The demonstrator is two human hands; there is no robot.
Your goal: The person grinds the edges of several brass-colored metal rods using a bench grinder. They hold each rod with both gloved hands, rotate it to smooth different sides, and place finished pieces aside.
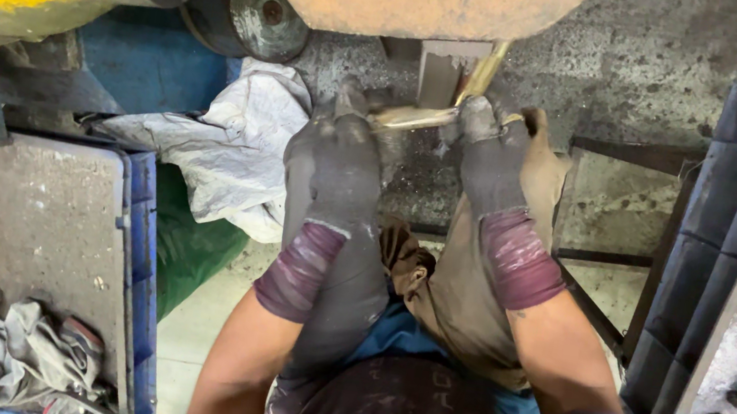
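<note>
A thin brass-coloured strip lies nearly level between the two gloved hands, its shiny flat face up. The left hand pinches its left end; the right hand grips its right end. Above the right hand a second brass length rises steeply toward the rusty wheel.

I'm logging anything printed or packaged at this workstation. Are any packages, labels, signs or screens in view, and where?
No labels, signs or screens show.
White sack: crumpled woven bag, lying left of the gloved left hand, beside the blue crate.
Right hand, gloved, grips a brass-coloured piece, no markings visible.
</note>
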